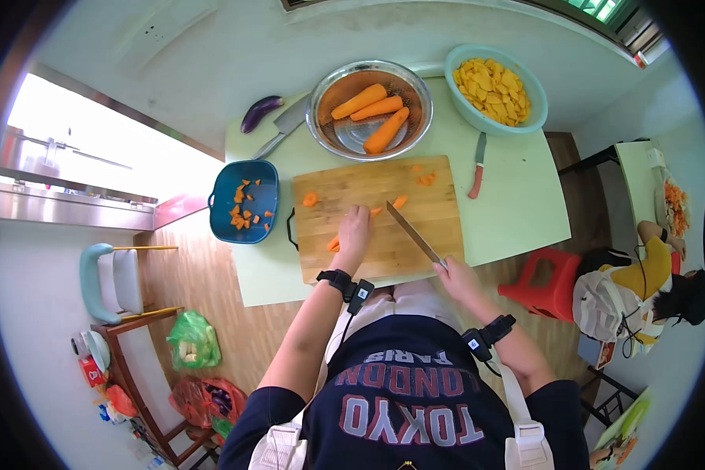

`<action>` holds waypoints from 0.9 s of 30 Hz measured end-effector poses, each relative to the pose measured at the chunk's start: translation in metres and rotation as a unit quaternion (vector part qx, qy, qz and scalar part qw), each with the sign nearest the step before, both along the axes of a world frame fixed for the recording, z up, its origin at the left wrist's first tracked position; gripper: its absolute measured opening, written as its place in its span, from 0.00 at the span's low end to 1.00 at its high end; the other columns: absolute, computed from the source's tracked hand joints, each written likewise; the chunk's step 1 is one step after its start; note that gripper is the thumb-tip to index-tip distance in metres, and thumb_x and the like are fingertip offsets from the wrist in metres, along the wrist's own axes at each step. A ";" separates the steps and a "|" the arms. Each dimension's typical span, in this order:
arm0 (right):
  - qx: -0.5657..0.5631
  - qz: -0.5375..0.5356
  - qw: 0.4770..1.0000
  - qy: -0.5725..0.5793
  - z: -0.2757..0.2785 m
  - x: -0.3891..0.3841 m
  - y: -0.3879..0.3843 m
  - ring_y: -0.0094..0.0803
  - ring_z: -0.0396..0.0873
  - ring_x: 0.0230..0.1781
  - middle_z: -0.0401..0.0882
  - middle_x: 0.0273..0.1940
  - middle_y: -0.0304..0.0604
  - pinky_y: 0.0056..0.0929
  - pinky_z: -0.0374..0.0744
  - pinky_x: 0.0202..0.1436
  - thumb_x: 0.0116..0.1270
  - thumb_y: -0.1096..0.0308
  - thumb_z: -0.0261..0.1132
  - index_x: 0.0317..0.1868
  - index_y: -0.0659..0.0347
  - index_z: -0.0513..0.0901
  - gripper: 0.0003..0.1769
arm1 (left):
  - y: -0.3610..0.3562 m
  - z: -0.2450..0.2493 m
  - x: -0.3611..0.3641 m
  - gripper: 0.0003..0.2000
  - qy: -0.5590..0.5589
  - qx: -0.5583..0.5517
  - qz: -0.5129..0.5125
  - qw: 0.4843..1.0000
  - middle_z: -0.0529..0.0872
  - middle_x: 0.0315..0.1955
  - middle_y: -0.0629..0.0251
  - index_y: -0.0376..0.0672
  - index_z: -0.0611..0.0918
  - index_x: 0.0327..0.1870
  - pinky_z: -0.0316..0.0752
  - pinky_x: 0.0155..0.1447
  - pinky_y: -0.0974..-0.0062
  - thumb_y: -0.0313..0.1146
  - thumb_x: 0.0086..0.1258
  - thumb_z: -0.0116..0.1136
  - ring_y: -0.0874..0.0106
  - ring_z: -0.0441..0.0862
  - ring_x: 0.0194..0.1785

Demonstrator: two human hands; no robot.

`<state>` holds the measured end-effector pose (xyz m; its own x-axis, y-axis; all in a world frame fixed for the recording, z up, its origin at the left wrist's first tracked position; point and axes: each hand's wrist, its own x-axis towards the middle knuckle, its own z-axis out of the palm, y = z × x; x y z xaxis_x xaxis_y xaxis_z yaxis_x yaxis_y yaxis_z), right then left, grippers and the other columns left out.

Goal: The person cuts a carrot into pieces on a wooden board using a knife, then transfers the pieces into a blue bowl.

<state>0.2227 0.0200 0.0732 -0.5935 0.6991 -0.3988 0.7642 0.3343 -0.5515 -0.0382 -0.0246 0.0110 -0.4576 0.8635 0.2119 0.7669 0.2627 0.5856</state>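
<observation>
A wooden cutting board (415, 235) lies on the table in front of me. My right hand (457, 280) grips the handle of a kitchen knife (415, 237), its blade slanting up-left with the tip near a cut carrot piece (400, 202). My left hand (356, 233) is closed over a carrot (334, 244) on the board; part of the carrot shows beside the palm, and the fingers hide the rest. Small carrot bits (425, 179) lie at the board's upper right, and carrot slices (310, 199) at its upper left.
A blue basin (272, 176) of carrot chunks stands left of the board. Behind are a metal bowl (315, 129) with whole carrots, an eggplant (260, 114), a cleaver (293, 117) and a bowl of yellow slices (456, 59). A red-handled knife (475, 176) lies right; another person (638, 286) sits beyond.
</observation>
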 end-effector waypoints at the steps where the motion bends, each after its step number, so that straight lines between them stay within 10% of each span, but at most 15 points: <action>1: 0.000 -0.004 1.000 -0.004 0.003 0.002 0.002 0.58 0.77 0.29 0.78 0.26 0.59 0.52 0.73 0.32 0.68 0.51 0.50 0.35 0.65 0.71 0.22 | 0.002 -0.006 0.005 0.05 0.014 -0.003 -0.039 0.999 0.75 0.34 0.55 0.39 0.74 0.30 0.72 0.38 0.59 0.25 0.55 0.57 0.54 0.75 0.36; 27: 0.082 0.137 0.982 -0.098 0.044 -0.032 0.045 0.48 0.79 0.23 0.78 0.21 0.51 0.44 0.77 0.27 0.68 0.52 0.52 0.34 0.62 0.73 0.19 | -0.009 -0.009 0.004 0.01 0.045 -0.006 0.022 0.999 0.80 0.29 0.64 0.45 0.80 0.29 0.62 0.45 0.66 0.28 0.56 0.58 0.64 0.75 0.37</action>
<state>0.1909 0.0648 0.1174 -0.6916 0.5883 -0.4190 0.7192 0.6142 -0.3248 -0.0346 -0.0337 0.0017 -0.4745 0.8460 0.2432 0.8039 0.3039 0.5113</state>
